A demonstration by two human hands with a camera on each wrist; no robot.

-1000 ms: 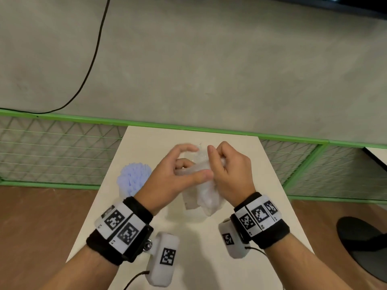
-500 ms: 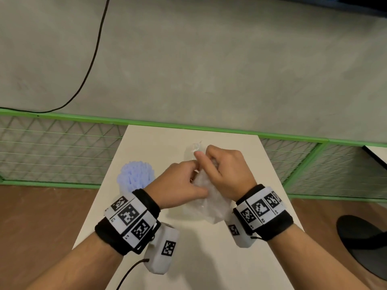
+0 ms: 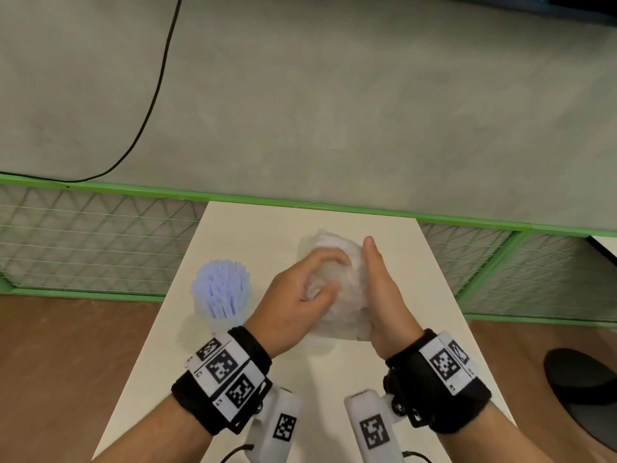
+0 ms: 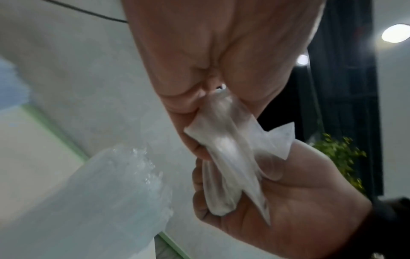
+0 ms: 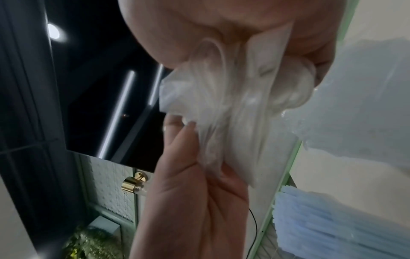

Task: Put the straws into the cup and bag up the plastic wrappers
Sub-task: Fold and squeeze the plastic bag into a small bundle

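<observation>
Up close, the left hand (image 4: 221, 61) pinches crumpled clear plastic wrappers (image 4: 230, 157) against the open palm of the right hand (image 4: 288, 201) (blurred); a filmy plastic bag (image 4: 99, 201) sits lower left.

My head camera looks forward and down on the worktop (image 3: 384, 372), both hands low in the frame's centre, a wall filling the upper half. The left wrist camera sits very close under its palm, facing up along the fingers; the right wrist one mirrors it (ceiling lights at upper left). All three share the crumpled plastic bag (image 3: 337, 285) between the hands.
</observation>
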